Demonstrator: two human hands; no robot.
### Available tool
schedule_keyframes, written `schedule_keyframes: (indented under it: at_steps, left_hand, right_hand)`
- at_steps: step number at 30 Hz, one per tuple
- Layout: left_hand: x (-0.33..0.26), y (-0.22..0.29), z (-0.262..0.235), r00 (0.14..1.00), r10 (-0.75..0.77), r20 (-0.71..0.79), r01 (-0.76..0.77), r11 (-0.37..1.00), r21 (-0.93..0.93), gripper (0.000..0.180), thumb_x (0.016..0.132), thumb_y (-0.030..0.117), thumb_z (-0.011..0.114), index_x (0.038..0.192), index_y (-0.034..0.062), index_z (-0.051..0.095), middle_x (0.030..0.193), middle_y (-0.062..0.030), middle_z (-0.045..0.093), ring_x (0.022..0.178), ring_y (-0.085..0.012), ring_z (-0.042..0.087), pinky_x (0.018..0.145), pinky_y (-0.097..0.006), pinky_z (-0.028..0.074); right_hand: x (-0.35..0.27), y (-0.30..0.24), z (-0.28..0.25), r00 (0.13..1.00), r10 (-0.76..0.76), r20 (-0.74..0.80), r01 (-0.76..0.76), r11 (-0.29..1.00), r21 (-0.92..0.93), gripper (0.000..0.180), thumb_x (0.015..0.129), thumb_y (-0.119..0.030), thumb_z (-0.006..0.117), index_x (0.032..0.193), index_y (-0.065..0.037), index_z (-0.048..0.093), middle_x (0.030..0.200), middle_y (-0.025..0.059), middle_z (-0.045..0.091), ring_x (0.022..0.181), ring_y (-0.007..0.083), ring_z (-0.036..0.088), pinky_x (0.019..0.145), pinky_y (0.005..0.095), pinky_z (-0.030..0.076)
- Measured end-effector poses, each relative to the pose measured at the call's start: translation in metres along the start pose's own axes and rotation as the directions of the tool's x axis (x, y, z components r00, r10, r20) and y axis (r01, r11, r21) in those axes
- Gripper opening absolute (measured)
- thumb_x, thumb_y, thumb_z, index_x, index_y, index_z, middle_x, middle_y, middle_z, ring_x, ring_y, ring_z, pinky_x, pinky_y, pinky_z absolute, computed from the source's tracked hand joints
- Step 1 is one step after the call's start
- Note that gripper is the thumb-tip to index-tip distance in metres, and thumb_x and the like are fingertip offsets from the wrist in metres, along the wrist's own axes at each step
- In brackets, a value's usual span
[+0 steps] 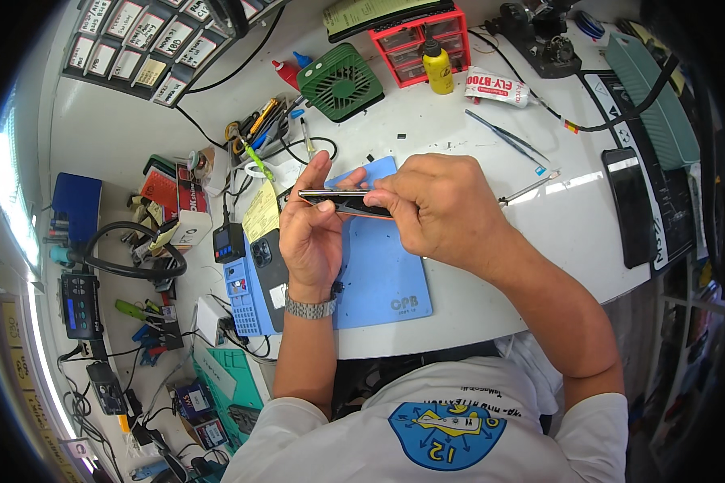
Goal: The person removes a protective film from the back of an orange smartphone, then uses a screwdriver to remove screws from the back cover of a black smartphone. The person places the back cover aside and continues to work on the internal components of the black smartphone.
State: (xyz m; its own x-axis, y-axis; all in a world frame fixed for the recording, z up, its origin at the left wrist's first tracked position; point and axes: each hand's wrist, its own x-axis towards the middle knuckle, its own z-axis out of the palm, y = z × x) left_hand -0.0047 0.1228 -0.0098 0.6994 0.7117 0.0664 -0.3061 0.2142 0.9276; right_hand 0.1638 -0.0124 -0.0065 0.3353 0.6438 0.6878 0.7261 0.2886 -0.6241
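Observation:
Above a blue repair mat point(383, 278), a thin phone point(332, 193) is held edge-on, its silver rim toward me and a dark face below it. My left hand point(304, 241), with a metal watch at the wrist, is closed on its left part, thumb under the near edge. At the other end my right hand point(451, 205) pinches the phone between thumb and fingers. An orange strip shows beneath the right end; what it belongs to is partly hidden by my fingers. Left of the mat lies a dark phone back point(263, 278) with a camera cluster and a white label.
Tweezers point(507, 135) and a thin screwdriver point(530, 188) lie to the right. Farther right is a black phone point(628, 209). Along the back stand a green fan point(341, 82), a red drawer box point(395, 40) and a yellow bottle point(437, 66). Cables and tools crowd the left.

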Motion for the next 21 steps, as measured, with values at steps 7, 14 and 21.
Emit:
schedule_keyframes:
  at_steps: [7,14,21]
  left_hand:
    - [-0.001,0.002,0.0027,0.999,-0.043,-0.02,0.042,0.997,-0.06,0.075,0.086,0.008,0.063,0.157,-0.01,0.047,0.151,-0.0198,0.057,0.137,-0.047,0.064,0.112,-0.058,0.056]
    - [-0.0001,0.0007,-0.0006,0.997,-0.076,-0.007,0.075,0.994,-0.082,0.074,0.087,0.008,0.061,0.156,-0.0119,0.046,0.149,-0.0205,0.058,0.136,-0.0483,0.065,0.114,-0.059,0.054]
    - [-0.0026,0.0012,0.0054,1.0,0.014,-0.01,-0.014,1.0,0.0,0.077,0.084,0.006,0.061,0.157,-0.011,0.046,0.152,-0.0212,0.057,0.136,-0.0462,0.064,0.118,-0.056,0.051]
  right_hand:
    - [0.0004,0.0011,-0.0005,1.0,0.024,0.006,-0.024,1.0,0.012,0.004,0.086,-0.002,0.079,0.087,-0.004,0.082,0.07,0.0107,0.068,0.059,0.0281,0.065,0.055,0.0391,0.052]
    - [0.0025,-0.0009,0.0002,0.999,0.015,-0.043,-0.013,0.998,0.059,0.003,0.085,-0.003,0.08,0.086,-0.004,0.082,0.069,0.0104,0.067,0.058,0.0278,0.065,0.055,0.0393,0.051]
    - [-0.0012,-0.0023,0.0017,0.999,0.032,-0.027,-0.031,0.999,0.031,0.005,0.085,-0.004,0.083,0.083,-0.003,0.078,0.07,0.0097,0.066,0.06,0.0278,0.065,0.055,0.0387,0.051]
